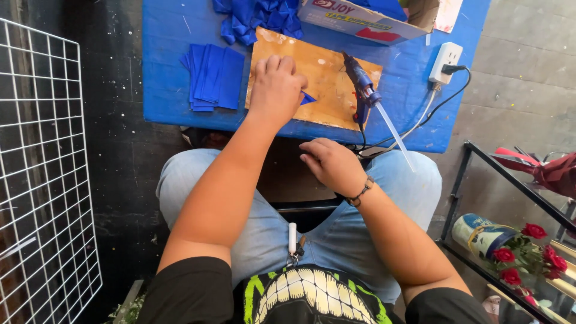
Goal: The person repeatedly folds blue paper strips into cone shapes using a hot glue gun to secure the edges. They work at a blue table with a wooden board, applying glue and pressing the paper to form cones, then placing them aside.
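My left hand [276, 87] is curled into a fist and presses a small blue folded piece [307, 98] onto a brown board [324, 72] on the blue table [168, 72]. Only a tip of the blue piece shows past my fingers. My right hand [329, 163] rests loosely curled above my lap, below the table's near edge, holding nothing. A blue glue gun [362, 87] with a clear glue stick stands on the board's right side.
A stack of blue rectangular strips [213, 77] lies left of the board. Crumpled blue material [264, 18] and a cardboard box [366, 21] sit at the back. A white power plug [445, 63] is at right. White wire grid [42, 180] at left, red roses [528, 252] on a black rack at right.
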